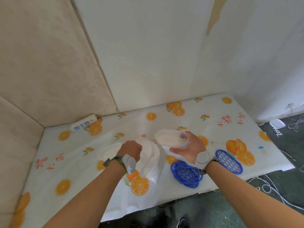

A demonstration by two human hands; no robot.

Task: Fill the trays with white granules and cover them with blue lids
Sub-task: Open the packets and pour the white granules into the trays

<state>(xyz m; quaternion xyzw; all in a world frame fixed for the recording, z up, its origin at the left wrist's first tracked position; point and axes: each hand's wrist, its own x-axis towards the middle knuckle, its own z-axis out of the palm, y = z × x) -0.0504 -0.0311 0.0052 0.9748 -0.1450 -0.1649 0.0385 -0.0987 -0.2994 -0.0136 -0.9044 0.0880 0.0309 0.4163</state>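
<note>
While the right hand (190, 149) holds a clear tray (171, 139) lifted off the desk (213, 129), the left hand (131, 149) sits at the mouth of a clear plastic bag (150, 159). Right hand: palm turned up, fingers (175, 149) curled under the tray's near side, thumb at its right rim; tray is gripped and tilted a little toward the camera. White granules (170, 139) cover the tray's bottom.

Left hand: fingers curled into a fist over the bag's opening. Whether it pinches granules or the bag film cannot be told; the fingertips are hidden behind the knuckles. Bag lies on the desk between the two forearms, part full of the same white grain, its mouth pointing away from the camera.

A second pale tray (111, 152) rests on the desk just left of the left hand, its outline faint against the cloth.

Two blue lids with honeycomb openwork lie on the desk near its front edge: one lid (186, 174) just left of the right wrist, the other lid (229, 162) to the right of that wrist. Neither is on a tray.

Both wrists carry a grey band with a round grey unit (203, 157).

Desk cover is white with an orange-fruit print. A white power strip (83, 123) lies at the back left corner against the wall. White cables (279, 193) trail on the dark floor at right.
</note>
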